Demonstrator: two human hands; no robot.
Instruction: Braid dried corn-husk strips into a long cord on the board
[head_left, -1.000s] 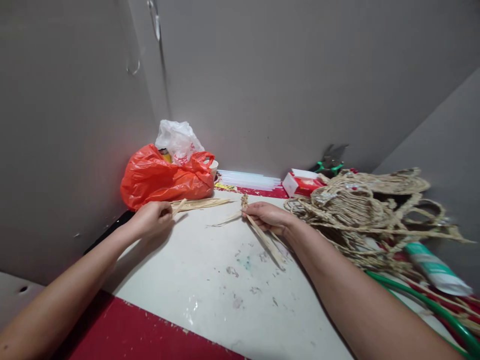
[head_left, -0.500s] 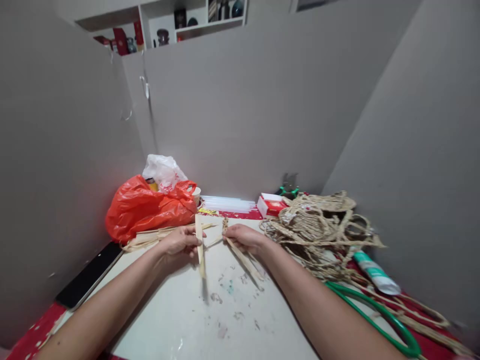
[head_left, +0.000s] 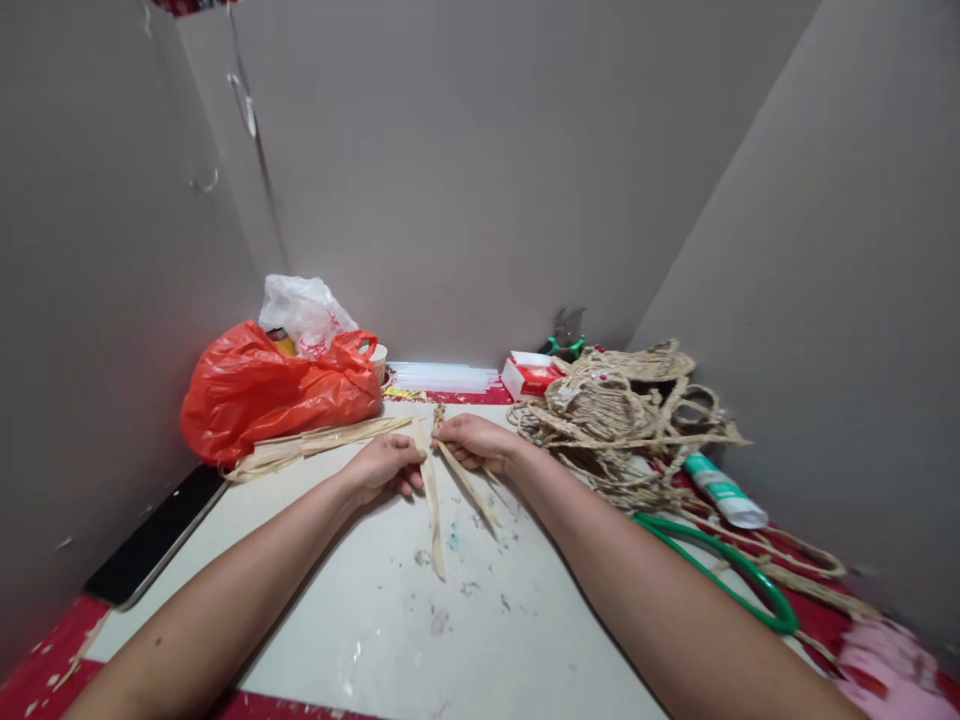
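Note:
My left hand (head_left: 388, 467) pinches a flat, pale dried-leaf strip (head_left: 433, 510), which hangs down toward me over the white board. Close beside it, my right hand (head_left: 471, 440) is closed on a short braid (head_left: 439, 412) whose knotted end pokes out above the fingers. Another pale strip (head_left: 472, 490) runs from under the right hand toward the lower right. The fingers partly hide where the strips meet the braid. A bundle of similar loose strips (head_left: 300, 448) lies behind the left hand.
A red plastic bag (head_left: 277, 395) stands at the left, above a black phone (head_left: 154, 535). To the right are a heap of braided cord (head_left: 607, 410), a white-green tube (head_left: 726, 492) and green-handled scissors (head_left: 780, 610). A red-white box (head_left: 529, 375) sits near the grey partition.
My left hand has moved right, closer to the right hand, and its strip now hangs longer toward me. My view has tilted down and shifted right.

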